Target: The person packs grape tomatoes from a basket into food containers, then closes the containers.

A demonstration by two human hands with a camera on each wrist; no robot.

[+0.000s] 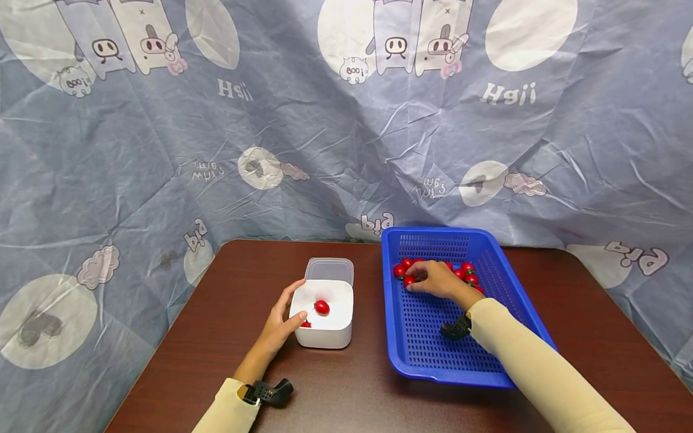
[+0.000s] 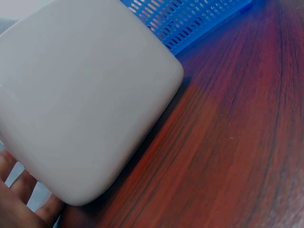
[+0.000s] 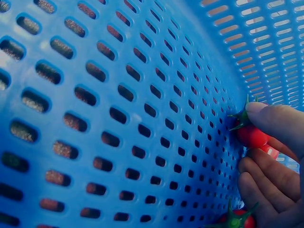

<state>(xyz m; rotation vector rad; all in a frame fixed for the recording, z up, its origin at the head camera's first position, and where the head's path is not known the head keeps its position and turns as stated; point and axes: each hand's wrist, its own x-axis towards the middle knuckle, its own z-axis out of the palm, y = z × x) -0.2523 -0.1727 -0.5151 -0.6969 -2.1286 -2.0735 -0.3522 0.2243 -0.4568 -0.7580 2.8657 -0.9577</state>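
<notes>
My left hand (image 1: 280, 320) grips the left side of a white square container (image 1: 326, 339), its thumb over the rim. Two cherry tomatoes lie inside: one red tomato (image 1: 322, 308) in the middle, another partly hidden near the thumb. Over on the right, my right hand (image 1: 437, 280) reaches into a blue perforated basket (image 1: 397, 355). Its thumb and fingers pinch a cherry tomato (image 3: 251, 136) with a green stem. Another tomato (image 3: 236, 220) lies below the fingers. More red tomatoes (image 1: 468, 268) gather at the basket's far end, some hidden by the hand.
A clear plastic lid (image 1: 331, 268) lies behind the white container. Both vessels stand on a dark red-brown wooden table (image 1: 227, 300). Patterned grey-blue cloth (image 1: 325, 132) hangs behind the table and at its sides.
</notes>
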